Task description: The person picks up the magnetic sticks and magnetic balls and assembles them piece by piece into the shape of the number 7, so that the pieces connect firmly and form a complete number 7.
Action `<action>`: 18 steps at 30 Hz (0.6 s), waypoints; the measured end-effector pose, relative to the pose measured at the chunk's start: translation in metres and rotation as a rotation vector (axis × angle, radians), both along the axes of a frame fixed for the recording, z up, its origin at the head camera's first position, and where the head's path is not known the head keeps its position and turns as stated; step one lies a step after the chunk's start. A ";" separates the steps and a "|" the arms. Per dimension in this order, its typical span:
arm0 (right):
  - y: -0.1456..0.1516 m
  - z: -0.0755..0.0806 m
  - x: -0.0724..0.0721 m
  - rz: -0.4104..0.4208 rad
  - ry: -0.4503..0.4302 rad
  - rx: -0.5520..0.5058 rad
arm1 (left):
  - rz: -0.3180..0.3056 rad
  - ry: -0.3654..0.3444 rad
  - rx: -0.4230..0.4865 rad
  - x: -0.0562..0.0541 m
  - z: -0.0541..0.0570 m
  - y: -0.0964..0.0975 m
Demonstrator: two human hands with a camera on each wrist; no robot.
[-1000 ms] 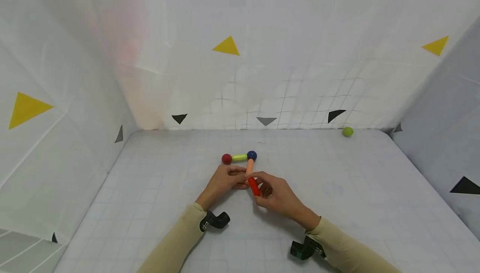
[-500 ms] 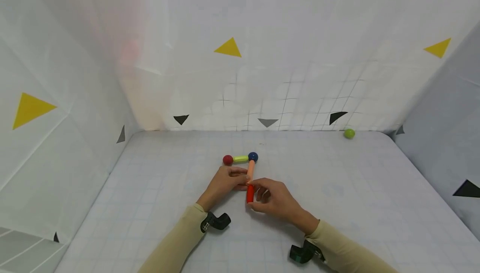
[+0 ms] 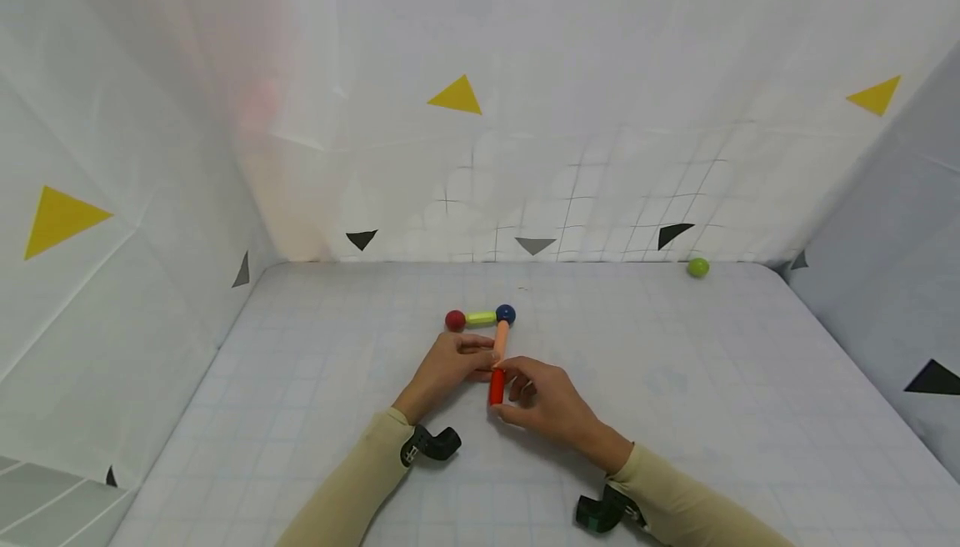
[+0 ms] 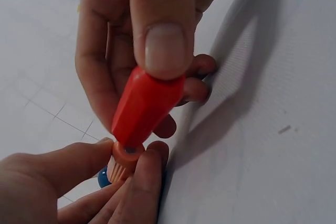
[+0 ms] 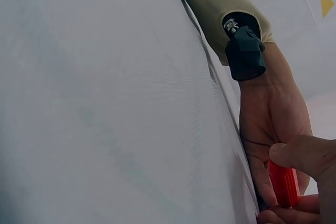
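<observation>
In the head view my left hand (image 3: pixel 446 369) pinches an orange magnetic rod (image 3: pixel 501 342) between thumb and fingers. The rod's far end touches a dark blue ball (image 3: pixel 506 314). From that ball a yellow-green rod (image 3: pixel 481 318) runs left to a red ball (image 3: pixel 455 320). My right hand (image 3: pixel 551 397) holds a red rod (image 3: pixel 497 386) lengthwise between thumb and fingertips. In the left wrist view the red rod (image 4: pixel 144 108) meets the near end of the orange rod (image 4: pixel 124 163); whether they touch firmly I cannot tell. The right wrist view shows the red rod (image 5: pixel 284 184) partly covered by fingers.
A green ball (image 3: pixel 698 268) lies at the back right of the white table (image 3: pixel 675 414), near the back wall. White sheets with yellow and black triangles enclose the table at the back and sides. Each wrist carries a dark camera.
The red rod has swung from a slant into line with the orange rod, its near end moving left and toward me. My right hand turned with it; my left hand stays on the orange rod.
</observation>
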State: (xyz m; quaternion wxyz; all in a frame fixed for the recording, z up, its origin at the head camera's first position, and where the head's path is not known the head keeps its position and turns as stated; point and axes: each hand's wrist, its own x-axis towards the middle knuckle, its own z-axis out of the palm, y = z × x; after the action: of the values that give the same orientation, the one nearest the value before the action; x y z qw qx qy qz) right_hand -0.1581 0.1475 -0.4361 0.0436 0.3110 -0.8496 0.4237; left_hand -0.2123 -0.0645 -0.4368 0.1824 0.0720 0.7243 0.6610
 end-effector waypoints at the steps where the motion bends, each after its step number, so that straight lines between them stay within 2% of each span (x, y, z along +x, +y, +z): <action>1: 0.000 -0.001 0.000 -0.001 0.002 -0.002 | -0.001 0.000 -0.003 0.000 0.000 0.000; 9: -0.004 -0.005 -0.002 0.002 0.028 -0.030 | -0.015 0.015 -0.031 -0.001 -0.001 -0.001; 18: -0.006 -0.004 -0.001 -0.009 0.053 -0.008 | -0.023 0.026 -0.068 0.000 0.000 -0.001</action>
State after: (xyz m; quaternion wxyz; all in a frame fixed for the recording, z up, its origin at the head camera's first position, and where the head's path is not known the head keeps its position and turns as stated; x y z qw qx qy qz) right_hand -0.1594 0.1414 -0.4398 0.0691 0.3179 -0.8479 0.4185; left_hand -0.2118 -0.0654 -0.4368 0.1827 0.0829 0.7477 0.6330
